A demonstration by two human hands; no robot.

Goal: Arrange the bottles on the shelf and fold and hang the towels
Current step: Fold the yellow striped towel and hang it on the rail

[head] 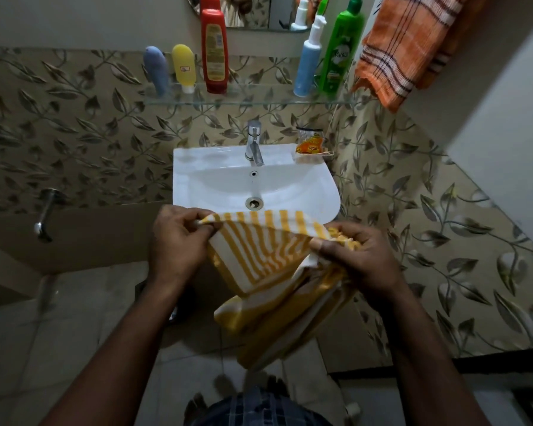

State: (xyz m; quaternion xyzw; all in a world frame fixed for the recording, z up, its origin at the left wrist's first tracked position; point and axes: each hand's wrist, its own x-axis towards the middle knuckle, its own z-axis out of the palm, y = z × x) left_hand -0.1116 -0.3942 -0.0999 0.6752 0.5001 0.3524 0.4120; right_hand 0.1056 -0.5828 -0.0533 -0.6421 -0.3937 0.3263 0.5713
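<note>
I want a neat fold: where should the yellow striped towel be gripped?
Pinch the yellow striped towel at its top edge, one end in each hand, coming in from the sides. The left hand pinches a flat corner. The right hand grips a bunched end, and the rest hangs limp below.

Dim indoor light fills the room, brightest on the white sink [216, 179], whose basin shows a soft sheen. Below the sink, the floor [74, 318] falls into shadow and the striped towel [259, 259] blurs at its lower folds. Wide-angle distortion bows the glass shelf [259, 101] above the sink.
</note>
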